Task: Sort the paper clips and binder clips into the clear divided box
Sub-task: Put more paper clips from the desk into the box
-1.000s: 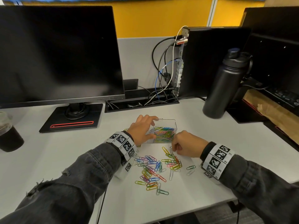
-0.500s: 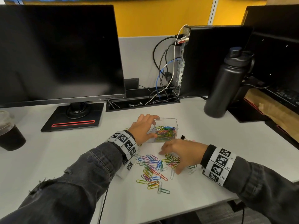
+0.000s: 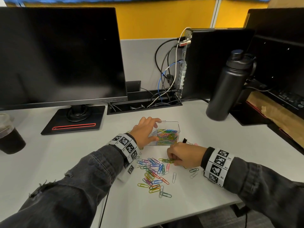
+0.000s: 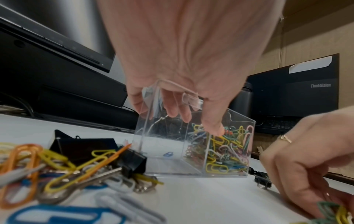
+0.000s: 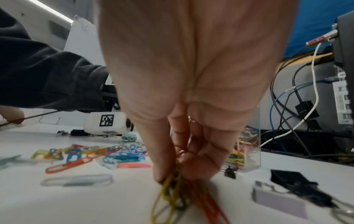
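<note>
A clear divided box (image 3: 176,125) (image 4: 197,171) stands on the white desk; its right compartment is packed with coloured paper clips (image 3: 167,136) (image 4: 228,153), its left one nearly bare. My left hand (image 3: 145,130) (image 4: 184,97) grips the box's left end, fingers over the rim. Just in front of the box, my right hand (image 3: 181,156) (image 5: 178,174) pinches a bunch of paper clips (image 5: 172,195) against the desk. Loose paper clips (image 3: 154,173) lie scattered in front of both hands. Black binder clips (image 4: 132,162) (image 5: 298,184) lie beside the box.
A monitor (image 3: 57,55) on its stand sits back left, a dark drink cup (image 3: 9,137) at far left. A black bottle (image 3: 228,86) and a small computer with cables (image 3: 184,66) stand back right. The desk's front edge (image 3: 181,219) runs close below the clips.
My right hand spread flat over the clip pile, then drew its fingers together, gathering a bunch of clips. The left hand stayed on the box.
</note>
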Action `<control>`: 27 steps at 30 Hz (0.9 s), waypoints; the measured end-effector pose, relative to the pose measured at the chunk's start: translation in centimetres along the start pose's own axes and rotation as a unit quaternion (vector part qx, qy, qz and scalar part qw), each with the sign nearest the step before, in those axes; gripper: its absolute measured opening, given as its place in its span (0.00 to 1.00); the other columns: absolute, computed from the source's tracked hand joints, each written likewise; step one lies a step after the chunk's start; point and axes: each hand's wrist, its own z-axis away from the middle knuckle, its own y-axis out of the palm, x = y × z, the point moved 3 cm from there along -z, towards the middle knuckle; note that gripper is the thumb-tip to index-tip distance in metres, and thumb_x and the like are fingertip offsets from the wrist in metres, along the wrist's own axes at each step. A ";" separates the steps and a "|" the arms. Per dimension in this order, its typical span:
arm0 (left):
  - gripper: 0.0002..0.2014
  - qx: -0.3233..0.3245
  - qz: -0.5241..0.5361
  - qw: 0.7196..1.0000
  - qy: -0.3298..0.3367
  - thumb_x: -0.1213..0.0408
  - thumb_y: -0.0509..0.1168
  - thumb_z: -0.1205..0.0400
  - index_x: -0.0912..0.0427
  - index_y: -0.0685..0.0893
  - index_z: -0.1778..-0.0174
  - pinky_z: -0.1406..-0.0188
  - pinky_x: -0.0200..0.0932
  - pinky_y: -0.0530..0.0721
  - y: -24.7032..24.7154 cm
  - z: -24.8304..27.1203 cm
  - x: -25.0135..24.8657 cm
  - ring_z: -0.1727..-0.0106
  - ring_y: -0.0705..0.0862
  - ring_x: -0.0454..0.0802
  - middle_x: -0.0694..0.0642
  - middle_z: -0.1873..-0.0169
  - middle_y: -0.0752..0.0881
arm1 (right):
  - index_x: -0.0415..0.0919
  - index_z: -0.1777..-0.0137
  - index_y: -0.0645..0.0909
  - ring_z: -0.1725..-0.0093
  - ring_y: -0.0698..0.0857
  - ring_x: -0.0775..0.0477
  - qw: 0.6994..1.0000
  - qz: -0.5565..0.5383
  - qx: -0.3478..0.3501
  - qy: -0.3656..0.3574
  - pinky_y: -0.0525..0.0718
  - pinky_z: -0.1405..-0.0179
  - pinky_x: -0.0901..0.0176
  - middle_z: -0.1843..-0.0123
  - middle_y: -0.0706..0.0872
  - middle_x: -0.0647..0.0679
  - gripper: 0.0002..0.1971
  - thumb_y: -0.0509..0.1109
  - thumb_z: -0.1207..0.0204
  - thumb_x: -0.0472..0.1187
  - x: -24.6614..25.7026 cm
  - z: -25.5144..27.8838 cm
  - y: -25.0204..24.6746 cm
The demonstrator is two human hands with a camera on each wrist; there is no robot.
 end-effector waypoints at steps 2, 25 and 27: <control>0.32 0.001 -0.001 1.000 -0.001 0.54 0.68 0.22 0.46 0.61 0.24 0.41 0.56 0.75 0.0 0.0 0.0 0.37 0.66 0.47 0.47 0.39 0.73 | 0.43 0.53 0.71 0.56 0.74 0.45 1.000 0.005 0.027 0.009 0.73 0.56 0.56 0.54 0.75 0.46 0.05 0.66 0.21 0.37 0.1 -0.3 0.1; 0.32 -0.002 0.005 1.000 -0.001 0.55 0.69 0.22 0.47 0.62 0.25 0.41 0.57 0.76 0.0 0.0 0.0 0.38 0.67 0.48 0.48 0.39 0.74 | 0.45 0.47 0.82 0.55 0.80 0.56 0.962 -0.049 -0.268 -0.023 0.82 0.54 0.66 0.52 0.81 0.54 0.11 0.76 0.27 0.38 -1.1 1.9 -6.5; 0.32 -0.005 0.008 1.000 0.002 0.56 0.69 0.22 0.48 0.63 0.25 0.41 0.57 0.76 0.1 0.0 0.0 0.38 0.67 0.48 0.49 0.39 0.74 | 0.47 0.57 0.80 0.62 0.79 0.55 0.987 -0.026 -0.157 0.004 0.80 0.60 0.66 0.61 0.81 0.56 0.09 0.78 0.31 0.40 -1.3 3.3 -4.3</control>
